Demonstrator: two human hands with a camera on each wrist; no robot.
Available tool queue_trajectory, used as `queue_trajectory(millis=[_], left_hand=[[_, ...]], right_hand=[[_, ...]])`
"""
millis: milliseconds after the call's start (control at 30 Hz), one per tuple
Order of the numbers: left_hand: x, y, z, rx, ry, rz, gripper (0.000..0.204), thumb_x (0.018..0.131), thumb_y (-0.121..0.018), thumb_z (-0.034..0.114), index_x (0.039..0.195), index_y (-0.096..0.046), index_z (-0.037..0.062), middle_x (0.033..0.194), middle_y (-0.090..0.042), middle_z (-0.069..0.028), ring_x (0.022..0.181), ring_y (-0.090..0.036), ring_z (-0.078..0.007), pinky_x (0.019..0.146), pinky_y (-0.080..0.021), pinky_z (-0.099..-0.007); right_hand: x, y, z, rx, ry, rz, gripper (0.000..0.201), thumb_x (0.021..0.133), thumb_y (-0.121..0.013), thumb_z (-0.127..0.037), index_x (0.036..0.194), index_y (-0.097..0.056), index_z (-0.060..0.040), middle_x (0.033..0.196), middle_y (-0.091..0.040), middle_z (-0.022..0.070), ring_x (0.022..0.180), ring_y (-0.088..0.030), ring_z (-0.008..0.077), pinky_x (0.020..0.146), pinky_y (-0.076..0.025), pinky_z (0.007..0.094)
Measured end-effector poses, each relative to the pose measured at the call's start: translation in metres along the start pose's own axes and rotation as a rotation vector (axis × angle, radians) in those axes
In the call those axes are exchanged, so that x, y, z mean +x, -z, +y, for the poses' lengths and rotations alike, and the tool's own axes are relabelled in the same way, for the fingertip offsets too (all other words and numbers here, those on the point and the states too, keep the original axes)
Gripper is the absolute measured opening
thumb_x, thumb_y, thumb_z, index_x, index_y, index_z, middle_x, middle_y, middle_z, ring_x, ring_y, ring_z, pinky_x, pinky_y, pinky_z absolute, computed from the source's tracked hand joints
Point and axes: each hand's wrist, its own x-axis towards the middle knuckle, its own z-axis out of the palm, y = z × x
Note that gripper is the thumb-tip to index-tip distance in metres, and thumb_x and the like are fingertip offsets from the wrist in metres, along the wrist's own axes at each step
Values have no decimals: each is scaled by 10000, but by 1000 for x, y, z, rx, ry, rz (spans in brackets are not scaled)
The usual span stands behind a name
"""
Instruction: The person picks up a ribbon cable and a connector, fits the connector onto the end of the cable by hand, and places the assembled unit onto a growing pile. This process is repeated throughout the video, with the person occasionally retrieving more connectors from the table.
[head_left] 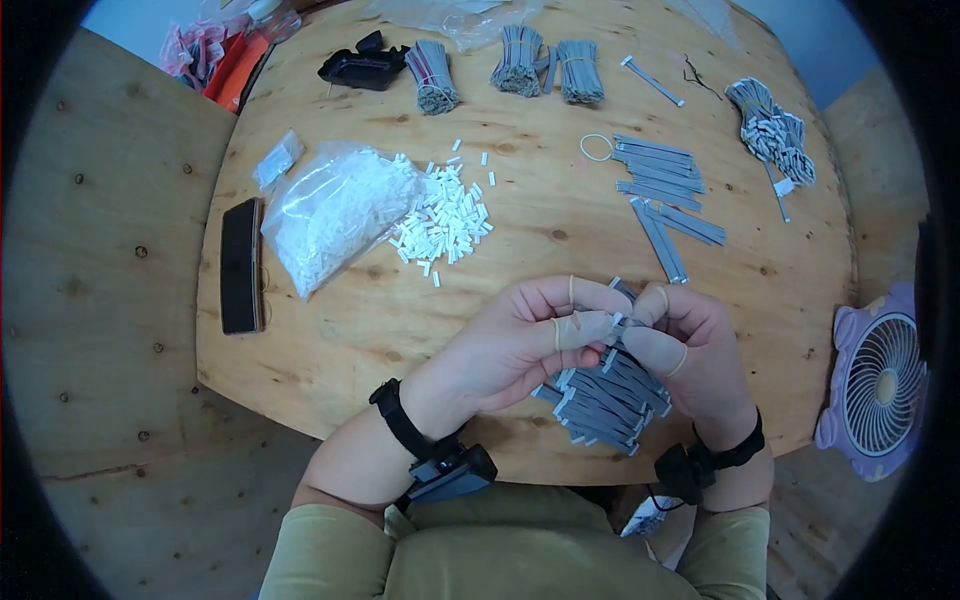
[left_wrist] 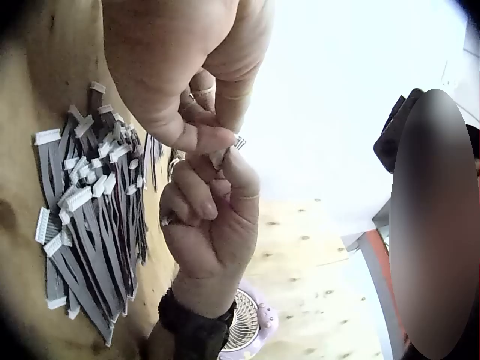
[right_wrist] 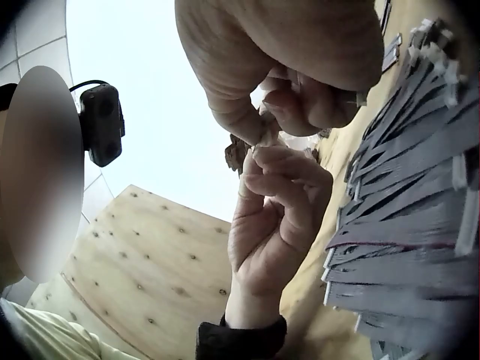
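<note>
Over the near edge of the table, my left hand (head_left: 520, 335) and right hand (head_left: 695, 335) meet fingertip to fingertip. Between thumb and index finger, the left hand pinches a small white connector (head_left: 617, 320). My right hand pinches the grey ribbon cable at that connector; fingers hide most of it. Pale finger cots cover some thumbs and fingers. Just below the hands lies a pile of short grey ribbon cables (head_left: 610, 405) with white end connectors, also seen in the left wrist view as a fanned heap (left_wrist: 90, 225).
A clear bag of white pieces (head_left: 335, 215) spills into a loose heap (head_left: 447, 220). Left of it lies a phone (head_left: 240, 265). Bundled cables (head_left: 520, 62) stand at the back, beside a black tray (head_left: 362, 68). Flat cables (head_left: 660, 170) lie right of centre; a purple fan (head_left: 880, 380) stands at right.
</note>
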Motion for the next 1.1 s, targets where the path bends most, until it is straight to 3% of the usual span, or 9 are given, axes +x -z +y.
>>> queue_trajectory(millis=[333,733,1100], left_hand=[[-1,-5,0,28,-54,58,205,784,-561,30,983,-554,-21,871,-593,-92,703,-585,-98,645,-500,-186],[-2,-2,-1,297,-168,70,181,758,-598,25,936,-578,-1,850,-603,-88,695,-578,-97,603,-484,-194],[-2,-5,0,151,-95,83,185,756,-595,23,938,-573,-5,828,-604,-93,656,-587,-102,579,-498,-181]], right_hand=[[-2,-3,-3,-42,18,42,47,766,-566,-22,773,-521,-14,736,-528,-5,660,-493,41,588,-406,184],[-3,-2,-5,-121,27,39,62,759,-574,-35,759,-518,-10,717,-513,-11,652,-482,36,580,-406,181],[-4,-2,-8,-108,58,-11,82,767,-578,-61,764,-517,-8,746,-514,7,673,-490,52,594,-413,190]])
